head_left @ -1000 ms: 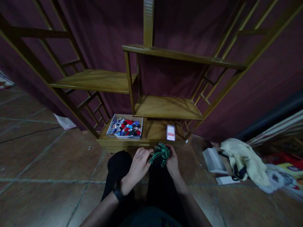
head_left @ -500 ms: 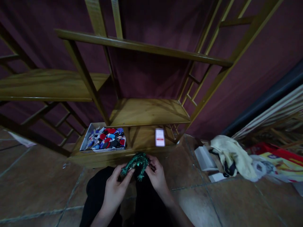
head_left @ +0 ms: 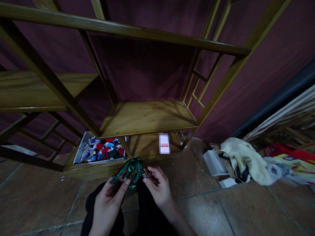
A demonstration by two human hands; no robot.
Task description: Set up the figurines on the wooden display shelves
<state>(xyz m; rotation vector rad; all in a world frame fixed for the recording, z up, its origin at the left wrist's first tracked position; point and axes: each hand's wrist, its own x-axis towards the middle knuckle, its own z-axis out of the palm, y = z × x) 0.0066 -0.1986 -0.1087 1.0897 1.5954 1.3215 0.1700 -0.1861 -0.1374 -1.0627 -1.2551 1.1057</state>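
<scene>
A shiny dark green, curved object (head_left: pixel 131 168) with ridged, limb-like ends is held over my knees in front of the low shelf. It looks like a small figure, though its exact kind is unclear. My left hand (head_left: pixel 110 196) is closed on its left side, thumb on top. With thumb and fingers pinched, my right hand (head_left: pixel 158 188) grips a small brownish, glinting part (head_left: pixel 147 173) at its right end. Just beyond my hands, a shallow white box (head_left: pixel 80 151) full of small red, blue and black pieces (head_left: pixel 103 149) rests on the bottom shelf.
A lit phone-like screen (head_left: pixel 164 143) stands on the bottom shelf (head_left: pixel 142 146). Above it is a wooden shelf board (head_left: pixel 147 116), framed by slanting posts. On the tiled floor to the right lie a white carton (head_left: pixel 215 163), cream cloth (head_left: pixel 242 154) and a red-yellow package (head_left: pixel 295 164).
The view has come closer to the shelf. The green object is turned and sits slightly further left in view. A brownish part now shows at my right fingertips.
</scene>
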